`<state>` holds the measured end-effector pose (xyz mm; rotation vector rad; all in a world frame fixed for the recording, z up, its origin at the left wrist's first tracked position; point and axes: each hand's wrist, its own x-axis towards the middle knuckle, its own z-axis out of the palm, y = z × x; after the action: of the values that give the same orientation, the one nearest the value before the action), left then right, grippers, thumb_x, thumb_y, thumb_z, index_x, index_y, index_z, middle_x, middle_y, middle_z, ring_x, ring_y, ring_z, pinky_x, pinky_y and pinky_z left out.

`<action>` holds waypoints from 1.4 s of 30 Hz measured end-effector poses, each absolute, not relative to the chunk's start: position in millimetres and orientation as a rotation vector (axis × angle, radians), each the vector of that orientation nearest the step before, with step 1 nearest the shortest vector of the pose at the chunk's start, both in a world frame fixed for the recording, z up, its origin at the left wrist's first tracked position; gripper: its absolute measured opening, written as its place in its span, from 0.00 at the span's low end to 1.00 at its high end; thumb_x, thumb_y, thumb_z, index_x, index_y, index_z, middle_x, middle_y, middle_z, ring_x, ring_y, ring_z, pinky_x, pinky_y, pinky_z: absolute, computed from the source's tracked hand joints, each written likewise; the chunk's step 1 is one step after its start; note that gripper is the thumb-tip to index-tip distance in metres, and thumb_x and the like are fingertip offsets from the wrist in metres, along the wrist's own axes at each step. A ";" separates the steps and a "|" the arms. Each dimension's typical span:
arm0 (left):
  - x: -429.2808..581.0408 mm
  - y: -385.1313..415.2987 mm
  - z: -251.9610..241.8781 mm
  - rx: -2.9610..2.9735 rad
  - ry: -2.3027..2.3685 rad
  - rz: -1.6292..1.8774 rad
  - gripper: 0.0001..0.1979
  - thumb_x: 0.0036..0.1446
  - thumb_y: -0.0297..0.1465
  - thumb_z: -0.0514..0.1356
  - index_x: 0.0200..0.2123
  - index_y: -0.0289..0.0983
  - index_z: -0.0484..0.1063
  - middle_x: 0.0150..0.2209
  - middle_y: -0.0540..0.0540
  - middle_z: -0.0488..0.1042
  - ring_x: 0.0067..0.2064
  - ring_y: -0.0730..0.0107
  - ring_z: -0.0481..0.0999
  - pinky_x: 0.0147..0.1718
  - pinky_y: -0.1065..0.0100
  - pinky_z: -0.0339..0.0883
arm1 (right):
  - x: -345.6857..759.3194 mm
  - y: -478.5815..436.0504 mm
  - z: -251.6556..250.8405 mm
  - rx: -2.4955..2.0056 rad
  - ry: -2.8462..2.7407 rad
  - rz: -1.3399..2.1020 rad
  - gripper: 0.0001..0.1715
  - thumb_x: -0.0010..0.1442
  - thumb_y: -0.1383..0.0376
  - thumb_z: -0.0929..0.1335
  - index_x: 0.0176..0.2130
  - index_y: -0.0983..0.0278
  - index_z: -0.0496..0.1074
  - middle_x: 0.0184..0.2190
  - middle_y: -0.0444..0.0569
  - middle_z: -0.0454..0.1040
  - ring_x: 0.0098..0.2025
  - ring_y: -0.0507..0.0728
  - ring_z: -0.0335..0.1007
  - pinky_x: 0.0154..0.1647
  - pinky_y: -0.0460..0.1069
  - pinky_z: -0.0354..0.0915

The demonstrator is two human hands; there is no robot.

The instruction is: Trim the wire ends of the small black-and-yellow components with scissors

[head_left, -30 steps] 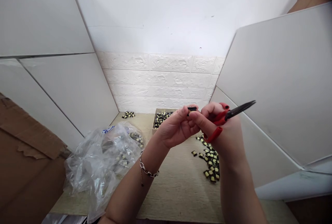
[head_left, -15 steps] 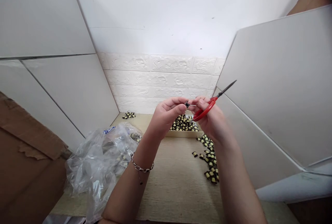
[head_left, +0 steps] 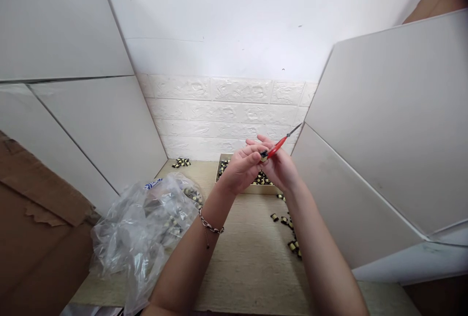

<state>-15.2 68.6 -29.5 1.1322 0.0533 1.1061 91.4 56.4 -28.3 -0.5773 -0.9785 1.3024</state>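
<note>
Between the thumb and fingers of my left hand (head_left: 237, 168) is a small black-and-yellow coil (head_left: 263, 156). My right hand (head_left: 285, 170) holds red-handled scissors (head_left: 278, 146), their dark blades pointing up and to the right, away from the coil. Some right fingers stretch out behind the left fingertips, and the two hands meet around the coil. Below and behind them stands a shallow box (head_left: 261, 189) full of similar coils, partly covered by my hands.
Loose coils (head_left: 293, 246) lie on the table (head_left: 252, 257) beside my right forearm. A small pile of coils (head_left: 181, 163) sits at the back left. A clear plastic bag (head_left: 135, 238) with coils inside lies at left. Pale panels (head_left: 369, 126) and a brick-patterned wall (head_left: 241, 90) enclose the table.
Both hands have come closer together and slightly lower. The scissors have swung down and left with my right hand. The coil now shows its yellow side, and more of the box's left side is visible.
</note>
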 end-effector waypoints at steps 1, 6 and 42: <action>-15.2 68.7 -29.4 1.123 0.066 1.127 0.13 0.39 0.40 0.66 0.28 0.39 0.75 0.37 0.46 0.74 0.38 0.72 0.72 0.37 0.69 0.66 | 91.7 55.1 -27.7 -0.567 -0.988 1.308 0.16 0.55 0.61 0.64 0.44 0.63 0.64 0.42 0.50 0.74 0.49 0.55 0.68 0.56 0.54 0.58; -14.3 65.8 -28.5 1.202 0.039 1.121 0.13 0.39 0.41 0.66 0.26 0.39 0.75 0.39 0.46 0.74 0.38 0.72 0.73 0.42 0.66 0.65 | 94.9 49.6 -24.8 -0.494 -1.067 1.356 0.18 0.54 0.64 0.65 0.46 0.63 0.66 0.46 0.51 0.72 0.54 0.54 0.62 0.58 0.51 0.56; -58.1 42.7 10.2 2.416 0.462 1.932 0.11 0.49 0.28 0.61 0.38 0.37 0.70 0.37 0.47 0.73 0.40 0.74 0.71 0.42 0.69 0.66 | 131.6 -18.8 14.2 -1.219 -2.082 1.043 0.31 0.49 0.38 0.57 0.24 0.64 0.57 0.21 0.43 0.59 0.25 0.51 0.53 0.25 0.47 0.53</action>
<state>-58.1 42.7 10.2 2.4161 0.4621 1.9320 131.6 -18.8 14.2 -1.2189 -2.0817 1.0425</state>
